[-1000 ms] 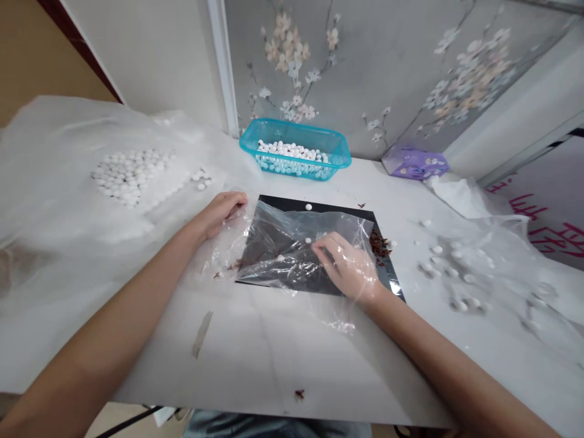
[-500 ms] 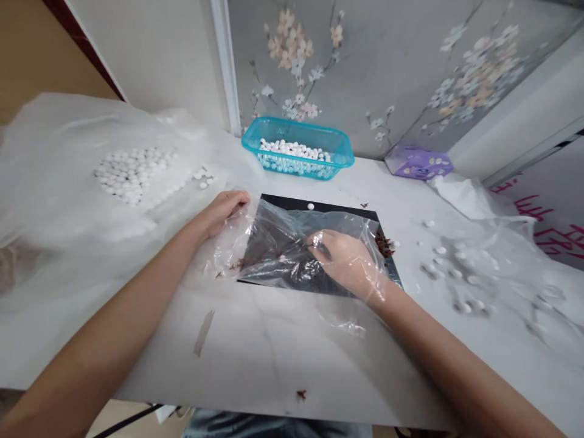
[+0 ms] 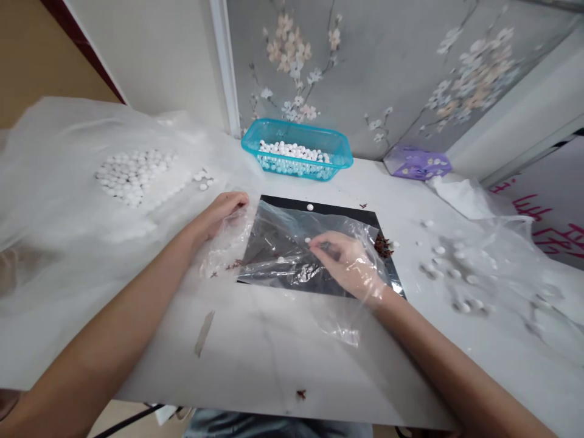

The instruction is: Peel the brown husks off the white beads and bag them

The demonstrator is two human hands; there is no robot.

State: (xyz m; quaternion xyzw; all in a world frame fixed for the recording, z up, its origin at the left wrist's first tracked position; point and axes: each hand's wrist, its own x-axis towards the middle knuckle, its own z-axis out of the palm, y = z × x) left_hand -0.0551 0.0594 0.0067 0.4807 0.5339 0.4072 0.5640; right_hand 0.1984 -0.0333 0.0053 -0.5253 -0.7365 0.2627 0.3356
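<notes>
A clear plastic bag [image 3: 283,234] lies over a dark flat board [image 3: 387,261]. My left hand [image 3: 225,210] is closed round the bag's gathered left end. My right hand [image 3: 344,258] reaches in under the film, which wraps over its back and wrist. Thumb and forefinger are pinched together at a small white ball [image 3: 307,241]. Another white ball [image 3: 280,260] shows through the film to the left, and one more white ball [image 3: 310,207] rests on the board's far strip. Small reddish-brown pieces [image 3: 383,246] are heaped at the board's right edge.
Behind the board stands a blue plastic basket [image 3: 255,143] of white balls. A large translucent bag [image 3: 59,140] with many more spreads at left. To the right lie another clear bag [image 3: 506,243] with scattered balls and a purple pack [image 3: 420,163]. A tape strip [image 3: 204,334] sticks to the table.
My right fingertips have drawn together, and a white ball now shows at them. The bag's loose front edge has shifted slightly. My left hand stays in place.
</notes>
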